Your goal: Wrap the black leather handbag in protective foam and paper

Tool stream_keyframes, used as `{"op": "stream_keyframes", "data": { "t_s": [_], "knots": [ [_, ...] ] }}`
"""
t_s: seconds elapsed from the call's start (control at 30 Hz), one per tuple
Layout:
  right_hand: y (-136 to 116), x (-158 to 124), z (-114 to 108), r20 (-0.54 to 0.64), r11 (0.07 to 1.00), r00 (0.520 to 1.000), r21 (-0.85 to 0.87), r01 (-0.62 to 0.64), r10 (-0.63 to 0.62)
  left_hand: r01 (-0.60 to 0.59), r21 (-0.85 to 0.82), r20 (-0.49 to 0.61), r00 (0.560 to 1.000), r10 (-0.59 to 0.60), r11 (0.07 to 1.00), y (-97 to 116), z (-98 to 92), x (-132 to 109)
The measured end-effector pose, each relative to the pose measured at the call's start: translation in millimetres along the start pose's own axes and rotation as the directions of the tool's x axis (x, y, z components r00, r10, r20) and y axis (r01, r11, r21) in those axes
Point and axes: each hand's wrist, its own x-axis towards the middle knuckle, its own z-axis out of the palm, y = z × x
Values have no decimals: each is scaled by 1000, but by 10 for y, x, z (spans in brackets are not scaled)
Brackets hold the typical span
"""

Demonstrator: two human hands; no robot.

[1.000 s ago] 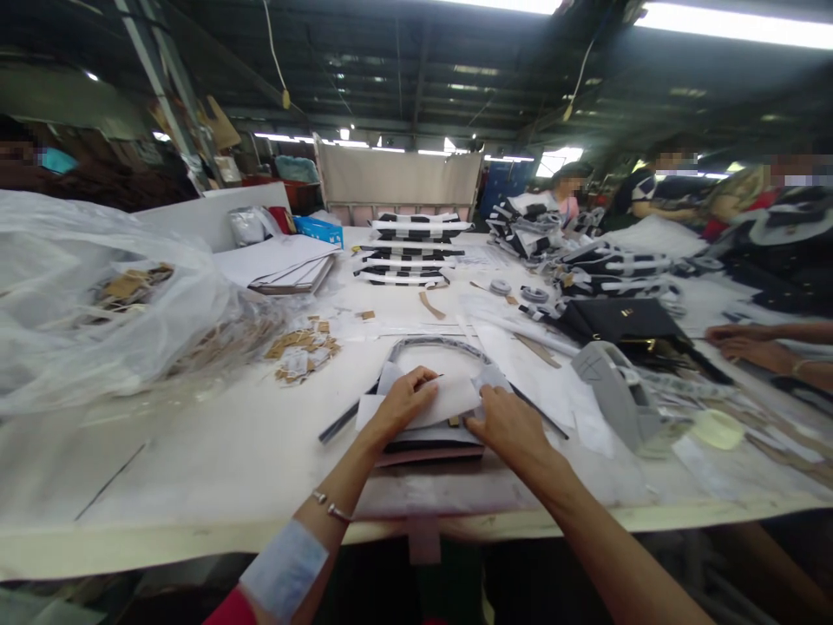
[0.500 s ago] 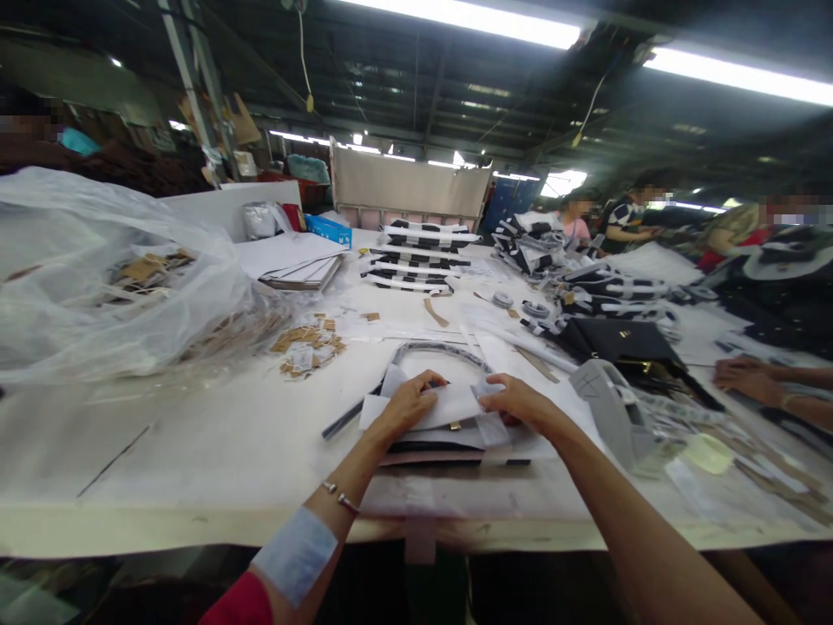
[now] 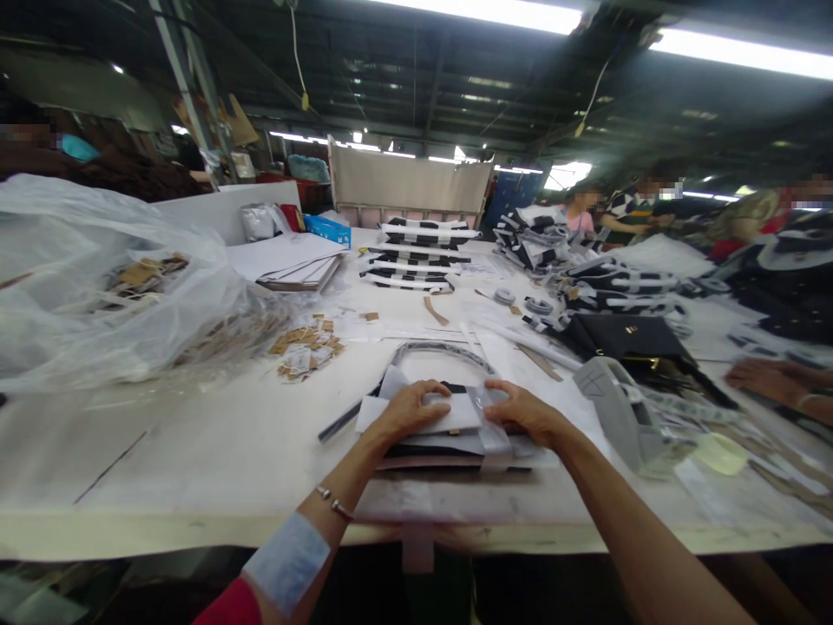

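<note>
A black handbag (image 3: 416, 450) lies flat at the table's front, its handle (image 3: 449, 348) wrapped in clear film and arched toward the far side. A folded white sheet (image 3: 463, 410) covers its upper part, with a small gold metal piece showing at the sheet's lower edge. My left hand (image 3: 409, 411) holds the sheet down, fingers curled on it and thumb along its near side. At the right end, my right hand (image 3: 528, 411) pinches a translucent strip (image 3: 493, 434) that runs over the sheet and down the bag's front. Some right fingertips are hidden.
A grey tape dispenser (image 3: 608, 408) and a black bag (image 3: 625, 338) are to the right, near a co-worker's hands (image 3: 771, 382). Small tags (image 3: 309, 350) and a clear plastic sack (image 3: 117, 321) lie left. Wrapped bags (image 3: 423, 252) are stacked ahead.
The sheet has been pressed flatter onto the bag. My right hand has brought the translucent strip down across the sheet and bag front. My left hand has shifted slightly right.
</note>
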Motion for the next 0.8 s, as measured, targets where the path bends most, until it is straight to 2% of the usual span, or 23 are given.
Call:
{"op": "stream_keyframes", "data": {
  "t_s": [0.07,0.13,0.27,0.37,0.5,0.63,0.8],
  "knots": [
    [-16,-20,37,15,996,999,-76,44,-43,16,3,0,1000,-16,1000,9,-10,0],
    [-12,-35,53,16,996,998,-64,56,-55,19,10,0,1000,-19,1000,11,-7,-3],
    [61,-38,6,55,987,998,160,-24,15,-3,99,32,999,0,995,6,18,0],
    [125,-18,-44,106,965,994,262,-34,6,-6,181,43,999,-2,984,34,28,11],
    [190,11,-80,130,960,991,278,-14,-23,9,279,46,999,-23,960,168,21,35],
    [258,-10,-114,173,962,977,263,78,-126,10,339,37,999,-24,941,388,64,111],
    [320,-99,-152,219,941,955,316,125,-200,-10,272,105,994,-19,962,521,164,274]
  ]
}}
